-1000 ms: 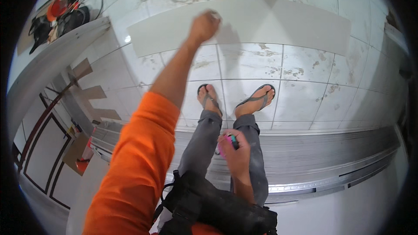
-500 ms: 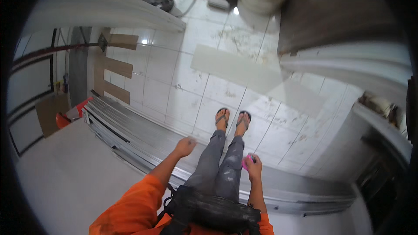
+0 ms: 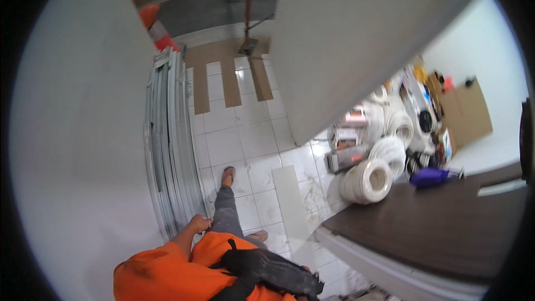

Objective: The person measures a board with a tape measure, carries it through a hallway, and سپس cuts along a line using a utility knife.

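Observation:
My left hand [image 3: 199, 224] hangs beside my left thigh, close to the stack of long grey metal profiles [image 3: 170, 150] along the wall. Its fingers are curled together, and what they hold, if anything, is too small and blurred to make out. My right hand does not show; the black bag [image 3: 267, 276] strapped across my orange shirt covers that side. I am walking on white tiles, my left sandalled foot [image 3: 228, 175] forward and the other [image 3: 257, 236] behind.
A pale plank [image 3: 290, 195] lies on the dirty tiles. A white door panel [image 3: 345, 44] juts in ahead. White cable coils [image 3: 368, 181] and boxes [image 3: 345, 156] crowd the right, near a dark brown board [image 3: 423, 223]. Brown strips [image 3: 229, 81] and a red pole [image 3: 248, 5] stand farther on.
My view has swung left along the passage, and I have stepped forward. My right hand, which held a small pink thing, has left the view. My left hand is now beside my thigh.

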